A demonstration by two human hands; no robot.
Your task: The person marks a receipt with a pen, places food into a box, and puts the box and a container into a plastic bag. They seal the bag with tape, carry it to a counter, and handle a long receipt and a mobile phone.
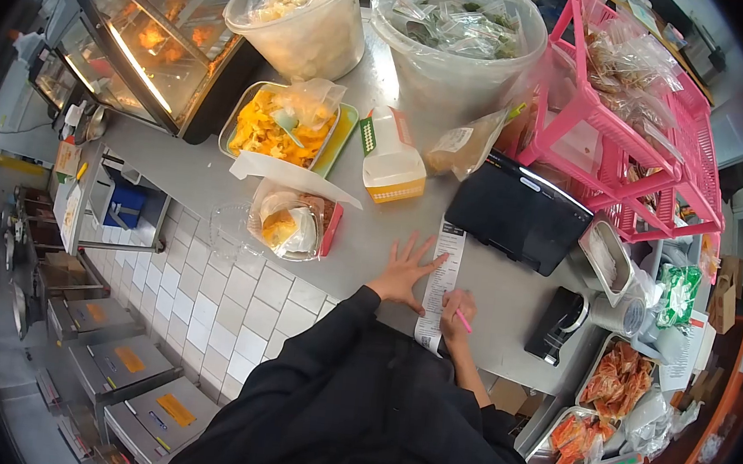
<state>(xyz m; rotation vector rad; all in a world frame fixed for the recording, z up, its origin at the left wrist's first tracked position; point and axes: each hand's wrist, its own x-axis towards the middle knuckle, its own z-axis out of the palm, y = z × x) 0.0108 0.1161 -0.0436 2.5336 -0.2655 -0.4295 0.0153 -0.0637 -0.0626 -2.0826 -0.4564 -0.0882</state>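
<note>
A long white printed receipt [443,277] lies flat on the steel counter [367,276], its far end close to a black device [519,212]. Fingers spread, my left hand [405,275] presses on the counter, with fingertips at the receipt's left edge. My right hand [453,313] is closed around a pink pen [464,321] at the receipt's right edge; the pen's writing tip is hidden. Left of my hands sits an open food box [329,228] with wrapped food in it. Beyond stand a white and yellow carton [396,165] and a tray of yellow food [278,129].
Two large plastic buckets [306,33] with bagged contents stand at the back, near a lit food warmer [154,32]. Pink stacked baskets [615,121] rise at the right. A black dispenser [557,325] and metal trays with orange-red food [616,381] are nearer on the right.
</note>
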